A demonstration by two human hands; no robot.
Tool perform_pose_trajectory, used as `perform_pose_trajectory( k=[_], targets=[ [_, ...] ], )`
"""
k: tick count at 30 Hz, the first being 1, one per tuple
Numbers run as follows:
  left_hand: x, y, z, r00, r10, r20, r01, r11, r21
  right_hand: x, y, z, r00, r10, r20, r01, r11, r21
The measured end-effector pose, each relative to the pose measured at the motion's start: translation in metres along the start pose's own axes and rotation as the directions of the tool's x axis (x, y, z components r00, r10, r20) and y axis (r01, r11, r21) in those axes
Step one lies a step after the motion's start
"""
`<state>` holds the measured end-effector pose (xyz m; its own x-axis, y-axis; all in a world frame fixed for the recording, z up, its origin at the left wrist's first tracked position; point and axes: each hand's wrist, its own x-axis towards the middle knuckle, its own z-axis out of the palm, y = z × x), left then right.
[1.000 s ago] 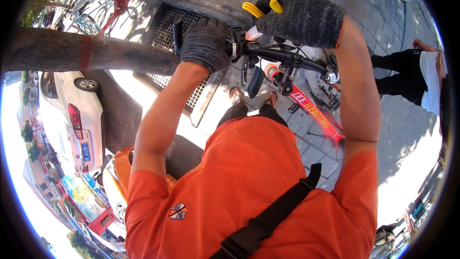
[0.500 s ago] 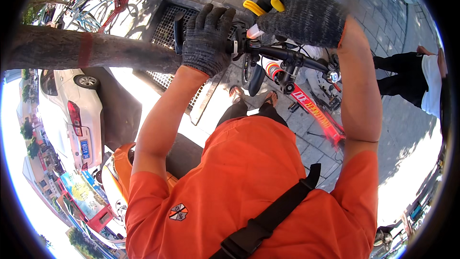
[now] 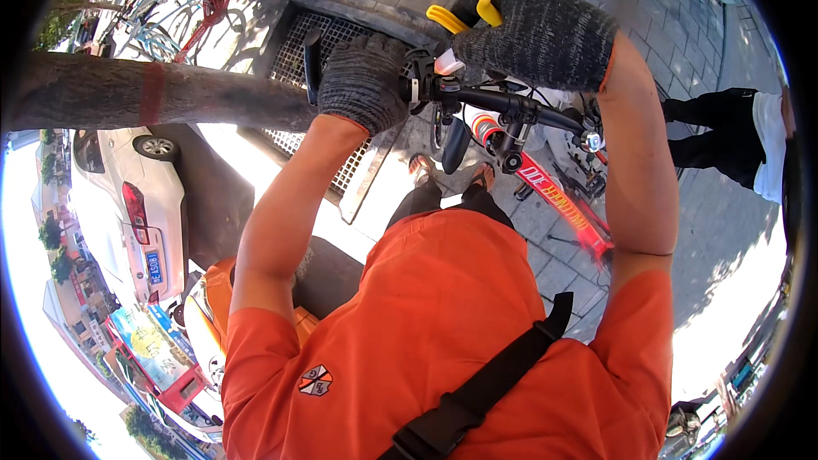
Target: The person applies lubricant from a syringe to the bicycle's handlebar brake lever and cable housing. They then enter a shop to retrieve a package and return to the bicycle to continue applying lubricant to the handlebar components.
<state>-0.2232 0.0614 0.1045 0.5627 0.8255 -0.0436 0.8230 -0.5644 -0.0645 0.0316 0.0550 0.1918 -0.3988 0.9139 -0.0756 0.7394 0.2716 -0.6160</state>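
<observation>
Handlebar [image 3: 490, 100] lies crosswise before the person, its left end wrapped by the left hand's [image 3: 362, 78] curled fingers. Just beyond, the right hand [image 3: 537, 34] closes around a yellow-handled tool [image 3: 447, 19].

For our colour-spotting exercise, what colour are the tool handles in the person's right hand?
Yellow; the tool handles show best in the head view.
</observation>
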Motion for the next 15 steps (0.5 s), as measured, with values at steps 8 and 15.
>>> perform_pose_trajectory(
  k=[8,15],
  targets=[
    [-0.013,-0.001,0.015,0.960,0.049,-0.275,-0.058,0.998,-0.024,-0.003,0.005,0.000,0.992,-0.109,-0.068,0.104,0.991,-0.082],
    [-0.009,0.005,0.013,0.939,0.071,-0.337,-0.047,0.996,0.079,-0.003,0.013,-0.005,0.996,-0.088,-0.006,0.088,0.995,-0.048]
  ],
)
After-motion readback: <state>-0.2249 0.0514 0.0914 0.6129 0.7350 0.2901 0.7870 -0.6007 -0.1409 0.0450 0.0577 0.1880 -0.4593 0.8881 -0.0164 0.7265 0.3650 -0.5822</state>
